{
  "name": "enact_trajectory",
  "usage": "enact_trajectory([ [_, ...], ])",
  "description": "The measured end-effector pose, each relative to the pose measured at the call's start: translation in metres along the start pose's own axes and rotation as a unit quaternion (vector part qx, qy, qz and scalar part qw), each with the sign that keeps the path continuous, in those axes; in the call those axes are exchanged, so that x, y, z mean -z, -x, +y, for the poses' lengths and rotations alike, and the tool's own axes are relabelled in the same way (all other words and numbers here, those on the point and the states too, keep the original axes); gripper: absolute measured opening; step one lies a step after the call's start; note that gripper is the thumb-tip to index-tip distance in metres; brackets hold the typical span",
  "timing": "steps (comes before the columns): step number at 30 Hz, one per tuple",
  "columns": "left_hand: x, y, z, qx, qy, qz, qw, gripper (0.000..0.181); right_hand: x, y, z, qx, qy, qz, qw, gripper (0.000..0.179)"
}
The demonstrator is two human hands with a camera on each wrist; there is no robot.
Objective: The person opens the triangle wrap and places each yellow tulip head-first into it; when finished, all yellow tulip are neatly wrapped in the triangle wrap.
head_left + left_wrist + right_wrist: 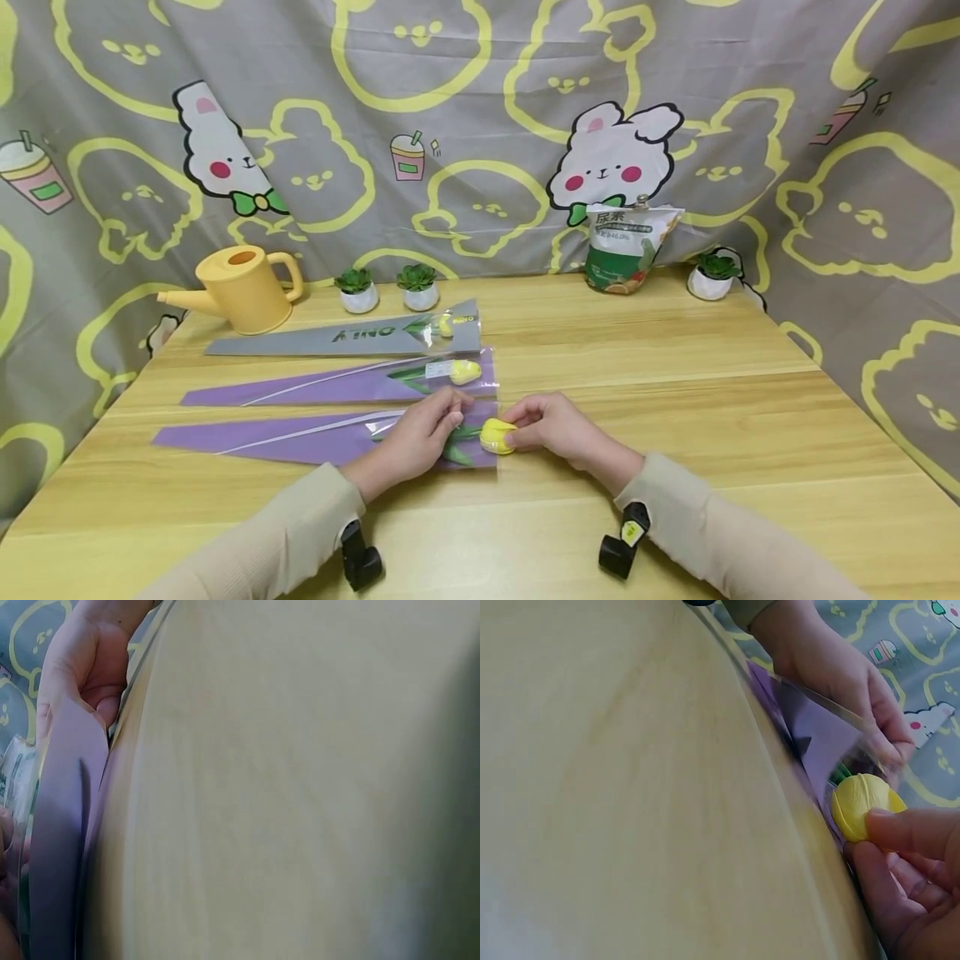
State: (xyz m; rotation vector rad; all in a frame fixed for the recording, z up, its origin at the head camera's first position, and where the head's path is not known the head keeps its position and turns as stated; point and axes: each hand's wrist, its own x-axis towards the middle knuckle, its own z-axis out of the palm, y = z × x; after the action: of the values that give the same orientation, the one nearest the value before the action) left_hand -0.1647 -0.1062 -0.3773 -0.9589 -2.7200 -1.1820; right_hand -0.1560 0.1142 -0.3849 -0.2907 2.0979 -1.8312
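My right hand (562, 429) pinches the yellow head of an artificial tulip (495, 436) at the open end of the nearest purple flower sleeve (300, 437). The tulip's green stem and leaves run inside that sleeve. Over its clear front, my left hand (418, 433) pinches the film near the opening, and the right wrist view shows the film lifted from the purple backing (821, 739). Behind it lie a second purple sleeve (300, 386) and a grey one (300, 343) marked ONLY, each with a yellow tulip inside.
A yellow watering can (247, 292) stands at the back left beside two small potted succulents (358, 293). Farther right are a green and white bag (622, 258) with a clip and another succulent (711, 279). A patterned grey curtain (465, 83) hangs behind the wooden table (675, 375).
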Motion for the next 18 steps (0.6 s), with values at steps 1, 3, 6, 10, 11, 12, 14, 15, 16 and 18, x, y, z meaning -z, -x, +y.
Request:
enact_trajectory([
  [1, 0.0, 0.0, 0.001, 0.001, 0.0, -0.001, 1.0, 0.018, -0.002, -0.001, 0.0, 0.001, -0.001, -0.002, 1.0, 0.027],
  [3, -0.001, 0.0, 0.002, 0.002, -0.001, -0.003, 1.0, 0.018, -0.005, -0.002, -0.001, 0.005, 0.0, -0.003, 1.0, 0.027],
  [6, -0.001, 0.0, 0.004, 0.002, 0.003, -0.007, 1.0, 0.018, -0.009, -0.004, -0.001, 0.01, 0.004, -0.001, 0.9999, 0.026],
  [10, -0.001, 0.001, 0.004, 0.005, 0.009, -0.005, 0.9999, 0.018, -0.012, -0.006, -0.002, 0.011, 0.015, 0.008, 0.9998, 0.026],
  [11, -0.001, 0.001, 0.004, 0.004, 0.01, -0.005, 0.9999, 0.018, -0.013, -0.006, -0.003, 0.011, 0.019, 0.009, 0.9997, 0.026],
  [12, -0.002, 0.001, 0.003, 0.002, 0.01, -0.005, 0.9999, 0.018, -0.014, -0.007, -0.003, 0.012, 0.024, 0.009, 0.9996, 0.026],
  [14, -0.002, 0.0, 0.003, -0.002, 0.008, -0.006, 0.9999, 0.018, -0.016, -0.008, -0.004, 0.013, 0.03, 0.008, 0.9994, 0.026],
  [15, -0.002, 0.0, 0.003, -0.003, 0.008, -0.006, 0.9999, 0.018, -0.017, -0.008, -0.004, 0.013, 0.031, 0.006, 0.9994, 0.026],
  [16, -0.002, 0.0, 0.002, -0.004, 0.007, -0.006, 0.9999, 0.018, -0.018, -0.009, -0.004, 0.013, 0.03, 0.004, 0.9995, 0.026],
  [18, -0.003, -0.001, 0.003, -0.003, 0.007, -0.006, 1.0, 0.017, -0.02, -0.01, -0.004, 0.014, 0.026, 0.0, 0.9996, 0.026],
])
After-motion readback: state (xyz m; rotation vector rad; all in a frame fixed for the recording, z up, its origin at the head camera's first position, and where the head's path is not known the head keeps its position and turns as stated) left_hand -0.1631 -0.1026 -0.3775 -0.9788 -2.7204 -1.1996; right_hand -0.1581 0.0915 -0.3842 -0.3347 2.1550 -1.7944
